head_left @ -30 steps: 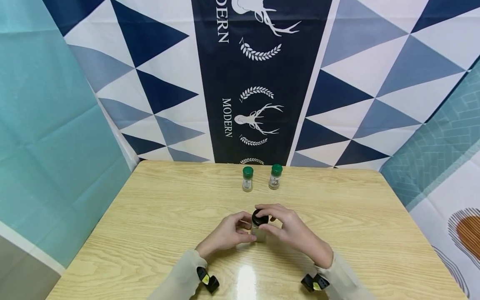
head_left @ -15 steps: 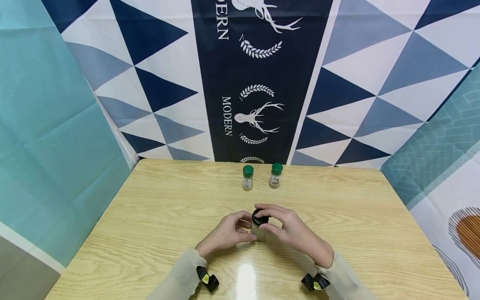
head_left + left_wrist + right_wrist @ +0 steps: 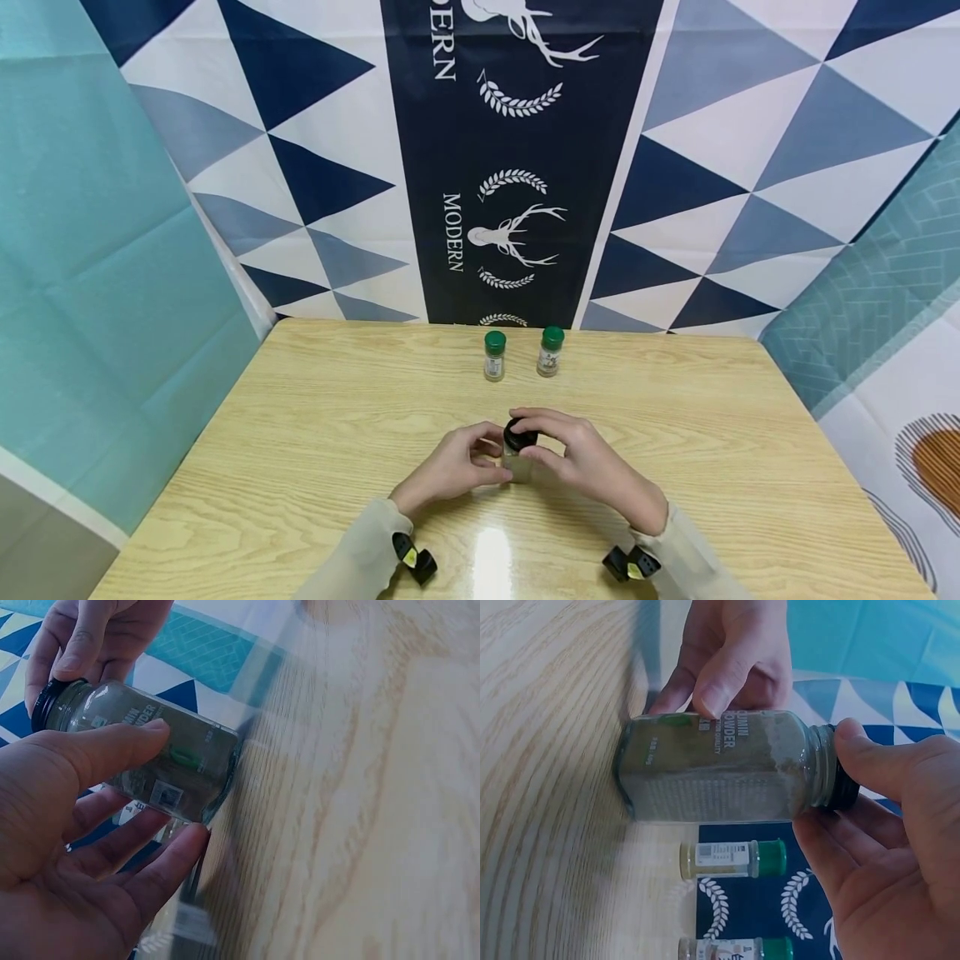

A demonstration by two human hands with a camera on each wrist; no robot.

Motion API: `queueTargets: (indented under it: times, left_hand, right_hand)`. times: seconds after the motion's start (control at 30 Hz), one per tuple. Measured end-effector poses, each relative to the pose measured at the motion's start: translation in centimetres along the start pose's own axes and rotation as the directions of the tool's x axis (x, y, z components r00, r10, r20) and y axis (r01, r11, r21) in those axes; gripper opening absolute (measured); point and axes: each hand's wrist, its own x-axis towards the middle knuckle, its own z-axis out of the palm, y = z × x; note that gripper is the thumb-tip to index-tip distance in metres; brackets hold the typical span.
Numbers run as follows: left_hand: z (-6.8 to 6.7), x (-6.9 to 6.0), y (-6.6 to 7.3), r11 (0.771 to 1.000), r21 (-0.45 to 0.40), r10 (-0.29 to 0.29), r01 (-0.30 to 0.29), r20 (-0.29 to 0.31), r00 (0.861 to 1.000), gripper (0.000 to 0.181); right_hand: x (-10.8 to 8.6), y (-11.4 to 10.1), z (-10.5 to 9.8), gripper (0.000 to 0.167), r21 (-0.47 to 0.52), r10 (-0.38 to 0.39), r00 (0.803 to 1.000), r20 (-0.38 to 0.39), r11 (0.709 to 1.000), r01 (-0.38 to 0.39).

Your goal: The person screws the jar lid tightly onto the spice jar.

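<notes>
A squarish glass jar of cumin powder point(image 3: 519, 470) stands upright on the table near its middle, with a black lid point(image 3: 519, 437) on top. My left hand point(image 3: 457, 468) holds the jar's body from the left side; its thumb lies across the label in the left wrist view. Over the top, my right hand point(image 3: 581, 454) pinches the lid between thumb and fingers. In the right wrist view, brownish powder fills much of the jar point(image 3: 712, 776), and the lid point(image 3: 844, 784) sits at its neck.
Two small spice bottles with green caps, a left one point(image 3: 494, 357) and a right one point(image 3: 551, 352), stand at the back of the wooden table point(image 3: 322, 417). Behind them hangs a patterned cloth point(image 3: 517, 150). A teal cloth point(image 3: 112, 250) covers the left side.
The head view has shifted very slightly. Both hands keep their place on the jar and lid, with no visible movement of either.
</notes>
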Motion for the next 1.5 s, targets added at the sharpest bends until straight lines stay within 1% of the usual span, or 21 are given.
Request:
queueTargets:
  times: [0.1,0.2,0.37,0.53,0.63,0.8,1.0,1.2,1.4,1.5]
  left_hand:
    - [-0.1,-0.1,0.0,1.0,0.015,0.007,-0.007,-0.008,1.0,0.046]
    - [-0.2,-0.1,0.0,1.0,0.02,0.01,-0.009,-0.023,1.0,0.049]
    - [-0.4,-0.1,0.1,1.0,0.012,0.017,-0.016,-0.042,0.999,0.051]
    - [-0.5,0.0,0.0,0.998,0.025,0.055,-0.054,-0.052,0.997,0.047]
    - [-0.6,0.0,0.1,0.997,0.028,0.066,-0.065,-0.054,0.996,0.046]
    - [-0.6,0.0,0.3,0.998,0.031,0.057,-0.056,-0.049,0.997,0.046]
    - [-0.7,0.0,0.5,0.999,0.03,0.035,-0.034,-0.035,0.999,0.046]
    - [-0.6,0.0,0.4,0.999,0.032,0.028,-0.027,-0.028,0.999,0.045]
    - [-0.6,0.0,0.2,0.999,0.032,0.017,-0.016,-0.031,0.999,0.045]
    - [-0.6,-0.1,0.1,1.0,0.03,0.012,-0.011,-0.033,0.999,0.045]
  right_hand:
    - [-0.1,0.1,-0.1,0.031,0.006,0.002,1.0,-0.002,1.0,-0.002]
    - [-0.2,0.2,-0.3,0.032,0.036,0.007,1.0,-0.003,0.999,-0.007]
    - [-0.4,0.5,-0.7,0.035,0.072,0.043,0.999,0.003,0.996,-0.043]
    - [-0.4,0.5,-1.0,0.039,0.066,0.087,0.996,0.017,0.994,-0.088]
    - [-0.4,0.4,-1.0,0.04,0.055,0.103,0.994,0.028,0.993,-0.104]
    - [-0.4,0.2,-1.0,0.043,0.044,0.133,0.99,0.045,0.99,-0.135]
    - [-0.5,0.3,-1.0,0.046,0.05,0.134,0.99,0.053,0.989,-0.136]
    - [-0.4,0.2,-1.2,0.042,0.042,0.156,0.985,0.07,0.986,-0.159]
    - [-0.3,0.2,-1.5,0.045,-0.006,0.167,0.983,0.076,0.986,-0.168]
    - [-0.3,0.3,-1.7,0.047,-0.034,0.19,0.978,0.082,0.982,-0.187]
